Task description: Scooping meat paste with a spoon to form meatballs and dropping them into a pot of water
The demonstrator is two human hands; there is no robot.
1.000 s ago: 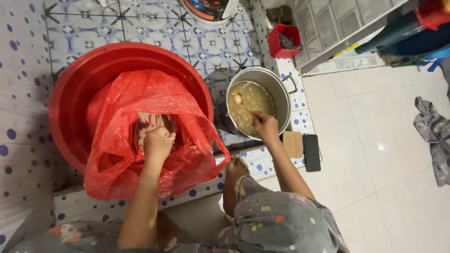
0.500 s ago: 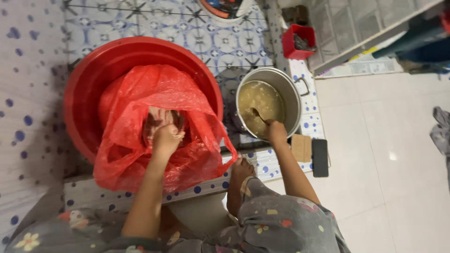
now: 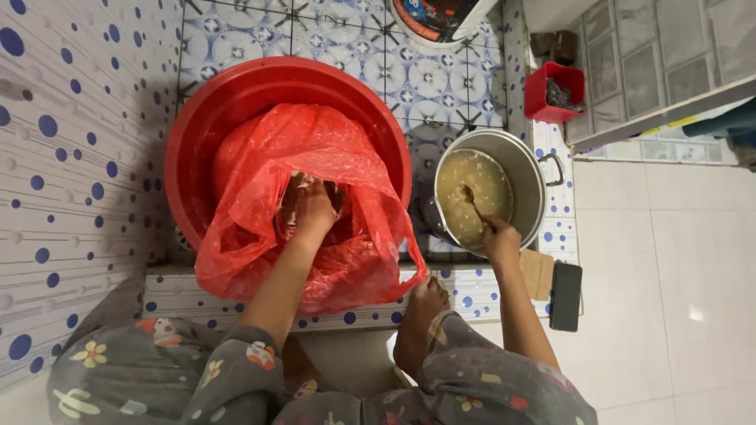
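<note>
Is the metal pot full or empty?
Partly full. The metal pot holds a cloudy yellowish liquid below its rim, and the right hand holds a spoon dipped in it.

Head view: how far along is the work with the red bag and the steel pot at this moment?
Done: the red plastic bag sits opened inside the red basin, and the steel pot already holds a yellowish liquid. In hand: the left hand is pressed into the bag's pale contents, and the right hand holds a spoon dipped in the pot. Left: the contents remain in the bag.
</note>
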